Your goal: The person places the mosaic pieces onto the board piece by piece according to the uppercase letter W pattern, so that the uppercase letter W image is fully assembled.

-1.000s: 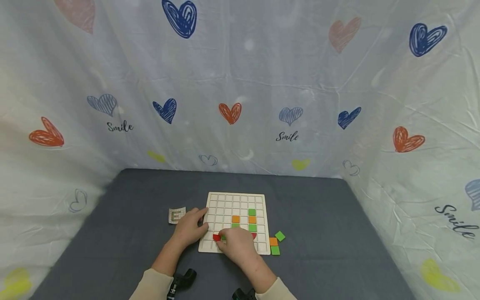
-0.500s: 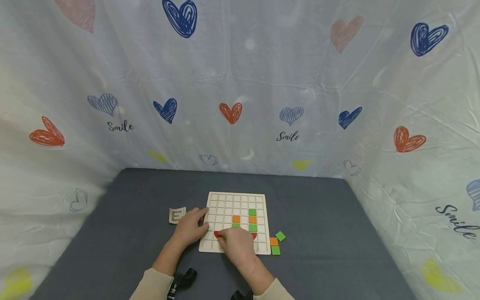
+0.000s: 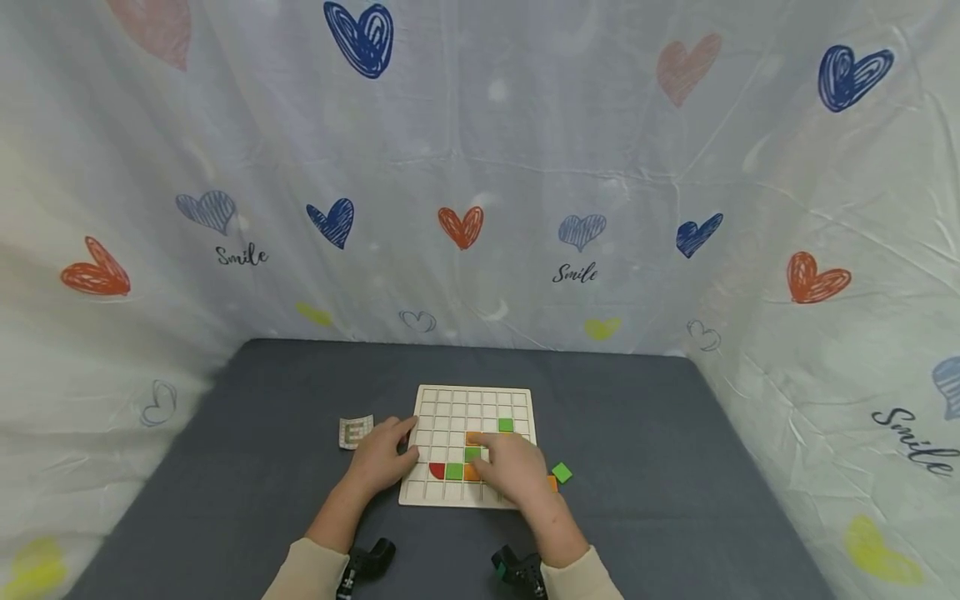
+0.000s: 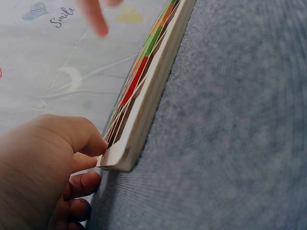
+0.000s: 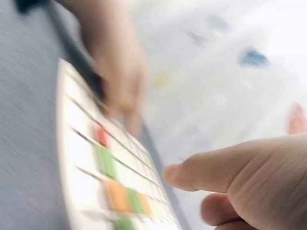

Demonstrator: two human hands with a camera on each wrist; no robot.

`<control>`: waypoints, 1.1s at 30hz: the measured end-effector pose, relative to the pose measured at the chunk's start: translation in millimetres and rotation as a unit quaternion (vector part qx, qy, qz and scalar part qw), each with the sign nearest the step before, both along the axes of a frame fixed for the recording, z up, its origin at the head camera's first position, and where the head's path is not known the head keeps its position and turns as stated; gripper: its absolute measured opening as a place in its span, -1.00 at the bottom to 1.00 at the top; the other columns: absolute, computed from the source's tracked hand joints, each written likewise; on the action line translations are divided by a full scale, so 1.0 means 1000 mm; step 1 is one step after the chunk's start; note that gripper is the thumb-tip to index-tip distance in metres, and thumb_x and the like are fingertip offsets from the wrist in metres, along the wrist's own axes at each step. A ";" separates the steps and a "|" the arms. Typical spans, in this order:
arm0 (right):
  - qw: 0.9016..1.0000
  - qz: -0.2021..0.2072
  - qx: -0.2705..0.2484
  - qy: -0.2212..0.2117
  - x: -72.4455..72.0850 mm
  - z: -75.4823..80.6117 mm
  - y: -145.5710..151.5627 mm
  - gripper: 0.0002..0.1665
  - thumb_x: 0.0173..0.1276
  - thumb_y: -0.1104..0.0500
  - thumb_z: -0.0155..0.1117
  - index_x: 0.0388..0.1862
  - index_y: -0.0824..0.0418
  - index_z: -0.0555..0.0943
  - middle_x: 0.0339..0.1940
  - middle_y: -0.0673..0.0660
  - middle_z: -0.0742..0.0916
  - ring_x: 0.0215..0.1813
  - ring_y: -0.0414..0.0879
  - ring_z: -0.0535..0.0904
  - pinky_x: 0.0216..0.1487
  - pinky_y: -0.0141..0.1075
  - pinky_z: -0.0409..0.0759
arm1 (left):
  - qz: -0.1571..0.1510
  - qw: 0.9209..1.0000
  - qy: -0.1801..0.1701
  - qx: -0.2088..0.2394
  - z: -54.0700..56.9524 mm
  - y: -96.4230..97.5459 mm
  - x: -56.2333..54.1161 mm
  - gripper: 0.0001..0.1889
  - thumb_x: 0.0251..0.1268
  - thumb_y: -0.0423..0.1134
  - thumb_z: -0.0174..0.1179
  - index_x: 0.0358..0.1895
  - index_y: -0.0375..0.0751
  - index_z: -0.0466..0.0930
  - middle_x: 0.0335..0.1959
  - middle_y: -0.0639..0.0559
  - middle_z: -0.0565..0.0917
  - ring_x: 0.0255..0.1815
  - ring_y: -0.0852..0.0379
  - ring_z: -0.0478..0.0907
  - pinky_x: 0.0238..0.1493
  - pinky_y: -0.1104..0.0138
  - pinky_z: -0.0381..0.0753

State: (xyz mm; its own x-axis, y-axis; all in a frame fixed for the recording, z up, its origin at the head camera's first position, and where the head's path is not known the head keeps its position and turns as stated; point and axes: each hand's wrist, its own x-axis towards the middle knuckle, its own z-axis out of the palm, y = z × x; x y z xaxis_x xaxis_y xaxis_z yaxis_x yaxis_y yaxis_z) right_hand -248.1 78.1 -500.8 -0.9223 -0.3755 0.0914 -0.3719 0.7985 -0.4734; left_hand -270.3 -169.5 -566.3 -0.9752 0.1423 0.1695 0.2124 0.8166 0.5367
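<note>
A pale wooden grid board (image 3: 442, 408) lies on the dark cloth. My left hand (image 3: 381, 454) grips its left edge; in the left wrist view the thumb and fingers (image 4: 88, 139) meet its corner. A red quarter-round piece (image 3: 437, 472) sits in a cell toward the near left, followed rightward by a green square tile (image 3: 453, 472) and an orange one (image 3: 471, 472). Above that orange tile come another green tile (image 3: 472, 454) and an orange tile. My right hand (image 3: 517, 467) hovers over the board's right part holding nothing, index finger extended, covering some tiles.
Beside the board's right edge lie a loose green tile (image 3: 562, 472) and an orange tile (image 3: 552, 483), partly hidden by my right hand. A small printed card (image 3: 354, 432) rests left of the board. A heart-patterned curtain (image 3: 495, 167) hangs behind and at both sides.
My right hand has let go of the red quarter-round piece, which now lies in its cell, and has moved right, uncovering the near row. My left hand stays at the board's edge.
</note>
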 end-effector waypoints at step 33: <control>0.965 -0.083 -0.113 -0.223 -0.020 -0.009 0.133 -0.65 0.01 0.52 0.42 -0.22 0.24 0.73 -0.64 0.02 0.44 -0.59 -0.15 0.24 -0.48 -0.29 0.24 | 0.006 1.000 -0.002 -0.002 0.004 0.001 0.002 -0.45 0.28 -0.24 0.22 0.36 -0.29 0.57 -0.44 0.09 0.36 -0.51 0.15 0.23 -0.41 0.24 0.23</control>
